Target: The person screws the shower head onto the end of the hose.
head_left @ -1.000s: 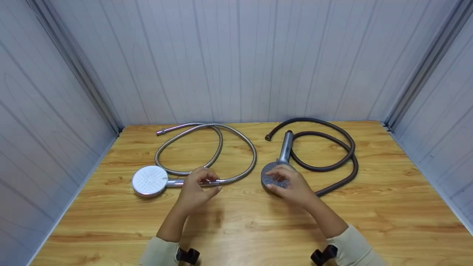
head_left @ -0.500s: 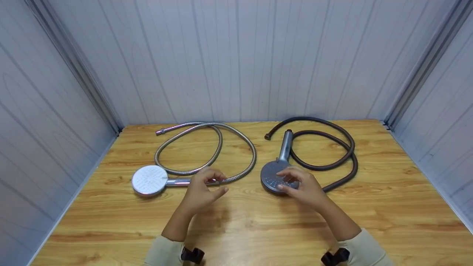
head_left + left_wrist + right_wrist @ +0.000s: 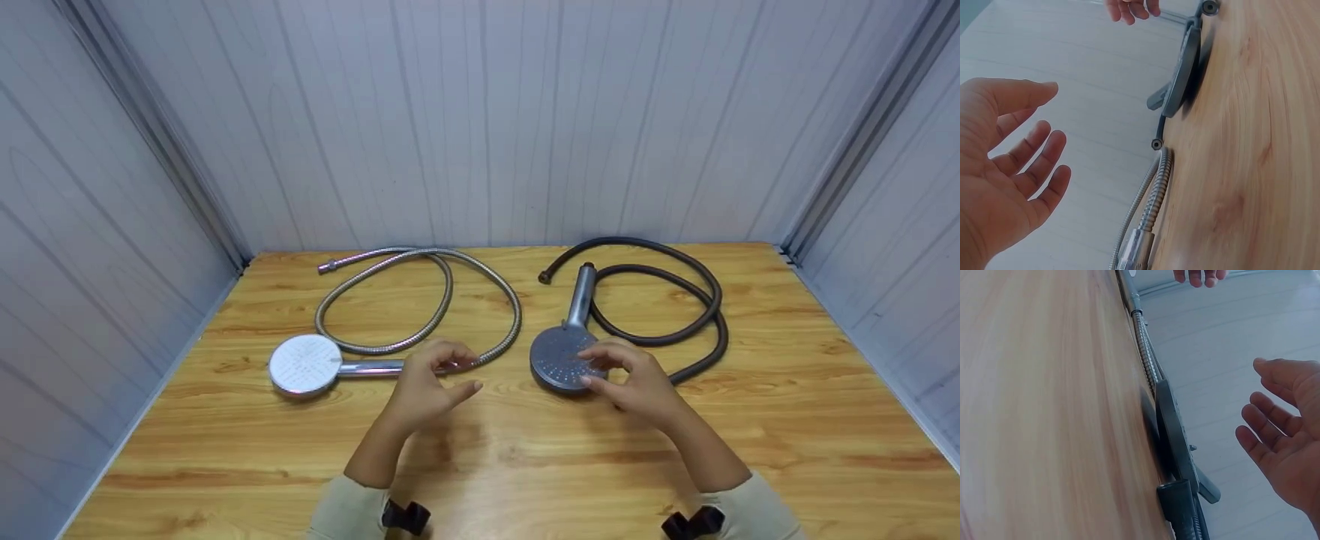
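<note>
- Both hands have shifted to the right since the earlier frame: the left hand is closer to the grey head, and the right hand covers less of it. Heads and hoses have stayed.
- Left of the grey head, the left hand hovers over the end of the chrome handle. Its fingers are loosely bent and grasp nothing. Coming down carelessly, it could strike the handle and turn the white head.
- At the right edge of the grey head hangs the right hand, relaxed and holding nothing; its wrist view shows a gap. A low sweep could push the grey head across the smooth table.
- Well to the left of the grey head, the white head lies face up. Its handle is joined to the silver hose, so a lift could drag the hose along.
- Right of the grey head and behind it, the black hose loops and crosses itself. It runs close beside the grey handle, so I judge that a quick pull could snag there.
</note>
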### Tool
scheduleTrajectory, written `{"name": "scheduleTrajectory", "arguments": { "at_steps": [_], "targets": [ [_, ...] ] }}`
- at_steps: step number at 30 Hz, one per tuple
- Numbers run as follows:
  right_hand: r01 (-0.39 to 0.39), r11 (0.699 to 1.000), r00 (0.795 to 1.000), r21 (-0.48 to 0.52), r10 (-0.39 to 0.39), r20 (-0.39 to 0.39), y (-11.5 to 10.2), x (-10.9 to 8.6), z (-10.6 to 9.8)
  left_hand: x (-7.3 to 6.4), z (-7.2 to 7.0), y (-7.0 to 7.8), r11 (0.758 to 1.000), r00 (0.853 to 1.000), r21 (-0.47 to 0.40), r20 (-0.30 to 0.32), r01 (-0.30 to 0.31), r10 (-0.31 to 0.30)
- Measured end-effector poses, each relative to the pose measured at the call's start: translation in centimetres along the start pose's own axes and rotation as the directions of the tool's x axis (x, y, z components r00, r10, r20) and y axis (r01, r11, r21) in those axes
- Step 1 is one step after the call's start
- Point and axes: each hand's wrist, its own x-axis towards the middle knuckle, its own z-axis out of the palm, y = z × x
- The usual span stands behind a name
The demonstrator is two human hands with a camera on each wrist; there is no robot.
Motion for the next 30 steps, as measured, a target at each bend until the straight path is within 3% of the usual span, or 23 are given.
{"name": "scheduleTrajectory", "arguments": {
  "at_steps": [7,16,23,30],
  "targets": [
    [-0.012,1.000,1.000,-0.025,0.012,0.001,0.6,-0.4,-0.7,0.5,0.8,0.4,1.000,1.000,-0.011,0.008,-0.027,0.027],
    [-0.016,1.000,1.000,-0.023,0.016,-0.007,4.8,-0.7,-1.7,1.3,1.9,0.4,0.999,0.999,-0.017,0.015,-0.036,0.037],
    [-0.072,0.996,0.997,-0.048,0.072,-0.008,5.3,-0.9,-2.9,1.9,3.0,0.1,0.998,0.998,-0.028,0.027,-0.047,0.048],
    [-0.141,0.990,0.990,-0.029,0.141,-0.005,5.6,-1.1,-4.3,2.6,3.9,0.1,0.998,1.000,-0.061,0.027,-0.009,0.010]
  ]
}}
